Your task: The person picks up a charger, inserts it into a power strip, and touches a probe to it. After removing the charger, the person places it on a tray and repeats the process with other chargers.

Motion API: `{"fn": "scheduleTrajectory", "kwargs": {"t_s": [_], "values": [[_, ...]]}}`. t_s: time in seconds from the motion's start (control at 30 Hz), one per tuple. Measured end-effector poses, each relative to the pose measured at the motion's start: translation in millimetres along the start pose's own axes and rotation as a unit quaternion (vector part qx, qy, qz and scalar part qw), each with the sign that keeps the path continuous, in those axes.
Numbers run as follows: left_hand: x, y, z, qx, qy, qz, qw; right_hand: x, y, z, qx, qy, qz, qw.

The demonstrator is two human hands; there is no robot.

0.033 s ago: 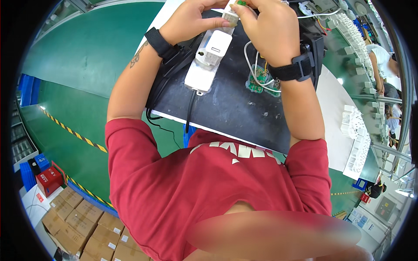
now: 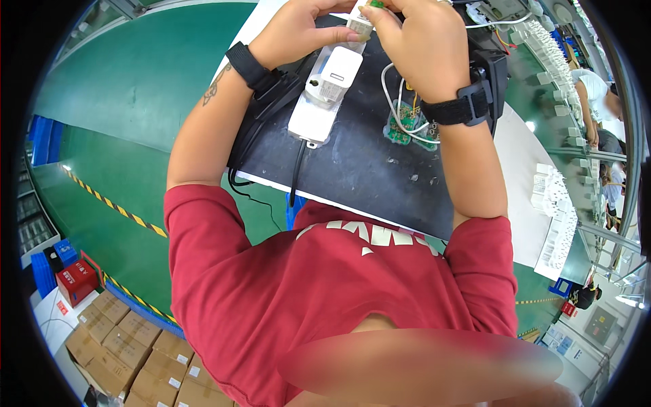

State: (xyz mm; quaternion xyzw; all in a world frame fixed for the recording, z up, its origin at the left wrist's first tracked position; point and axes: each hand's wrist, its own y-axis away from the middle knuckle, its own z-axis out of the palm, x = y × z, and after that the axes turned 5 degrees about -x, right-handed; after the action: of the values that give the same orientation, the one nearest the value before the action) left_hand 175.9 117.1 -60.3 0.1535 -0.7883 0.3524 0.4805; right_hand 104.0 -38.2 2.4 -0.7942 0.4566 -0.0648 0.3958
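Note:
At the top edge, my left hand (image 2: 293,32) pinches a small white block-shaped plug adapter (image 2: 360,24), its thumb lying across the near end. My right hand (image 2: 428,49) closes on the far end of the same adapter, thumb beside a small green part (image 2: 375,4). The fingertips of both hands are partly cut off by the picture's edge. Just below the adapter, a white power strip (image 2: 310,123) lies on the black mat with a white charger (image 2: 341,66) plugged into it. Green circuit boards (image 2: 400,127) with a white cable lie by my right wrist.
The black mat (image 2: 366,176) covers a white-edged table. Black cables (image 2: 244,146) run along its left side. Rows of white units (image 2: 555,210) stand at the right, with people farther off. Cardboard boxes (image 2: 132,336) are stacked at lower left, near a red box (image 2: 76,281).

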Motion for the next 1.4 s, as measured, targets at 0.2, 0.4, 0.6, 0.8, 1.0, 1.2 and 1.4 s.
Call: {"fn": "scheduleTrajectory", "kwargs": {"t_s": [0.2,0.4,0.6,0.8,1.0,1.2,1.4], "values": [[5,0,0,-0.001,0.009,0.002,1.000,-1,-8,-8,-0.043,0.027,-0.065,0.997],[10,0,-2,-0.004,-0.017,0.038,0.999,0,-16,-12,-0.116,0.009,-0.014,0.993],[11,0,-1,0.016,-0.146,0.065,0.987,2,-12,-9,-0.081,-0.010,-0.007,0.997],[9,1,3,0.020,-0.192,0.067,0.979,6,-7,-9,-0.065,0.002,-0.031,0.997],[10,0,-1,0.031,-0.211,0.066,0.975,3,-8,-12,-0.110,0.009,-0.024,0.994],[5,2,0,0.027,-0.194,0.072,0.978,0,-2,-1,-0.061,0.021,0.019,0.998],[7,2,0,0.024,-0.189,0.082,0.978,0,-6,-2,-0.005,-0.126,0.017,0.992]]}}
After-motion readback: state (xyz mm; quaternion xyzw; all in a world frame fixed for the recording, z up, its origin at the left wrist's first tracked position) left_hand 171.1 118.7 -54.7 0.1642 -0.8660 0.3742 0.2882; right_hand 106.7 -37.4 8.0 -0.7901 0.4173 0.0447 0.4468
